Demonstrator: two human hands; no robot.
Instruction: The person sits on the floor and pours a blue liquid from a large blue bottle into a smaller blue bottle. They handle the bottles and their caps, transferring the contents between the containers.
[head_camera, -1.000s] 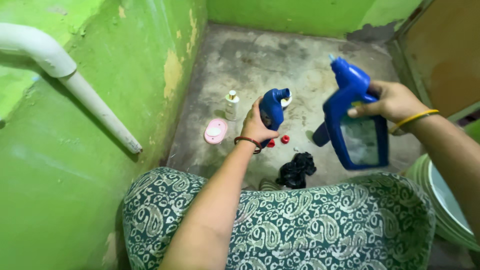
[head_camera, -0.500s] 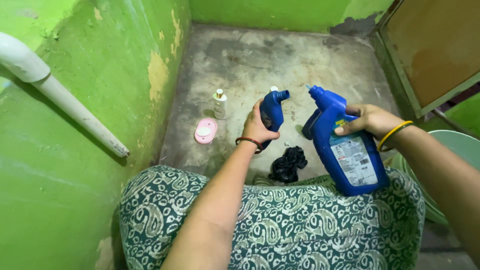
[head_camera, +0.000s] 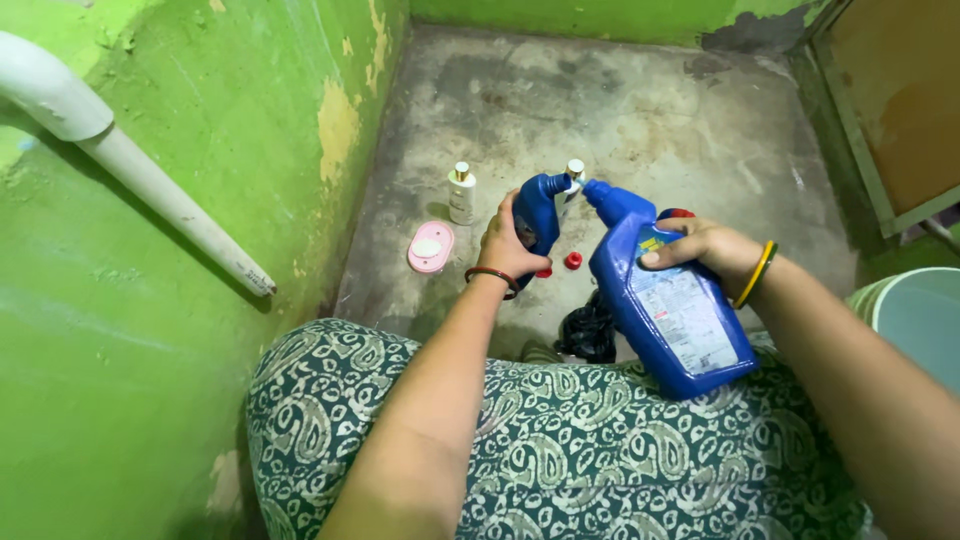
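Left hand (head_camera: 505, 248) is closed around the small blue angled-neck bottle (head_camera: 540, 212), held upright above the concrete floor (head_camera: 650, 110). Right hand (head_camera: 708, 252) grips the handle of the large blue cleaner bottle (head_camera: 665, 300).

Change vs a second ago: the large bottle was up and apart on the right, blurred in motion. It has since come down and tipped left, so its open spout now sits right at the small bottle's mouth, touching or nearly so; can't tell which. Its base rests on or just above the patterned fabric lap (head_camera: 600, 450). Reads as lined up for pouring large into small; no liquid visible.

On the floor beyond the hands: two red caps (head_camera: 573, 260), black cloth (head_camera: 588, 330), two small white bottles (head_camera: 461, 193), and a pink soap dish (head_camera: 431, 248) near the green wall (head_camera: 200, 350). White pipe (head_camera: 150, 180) runs down that wall.
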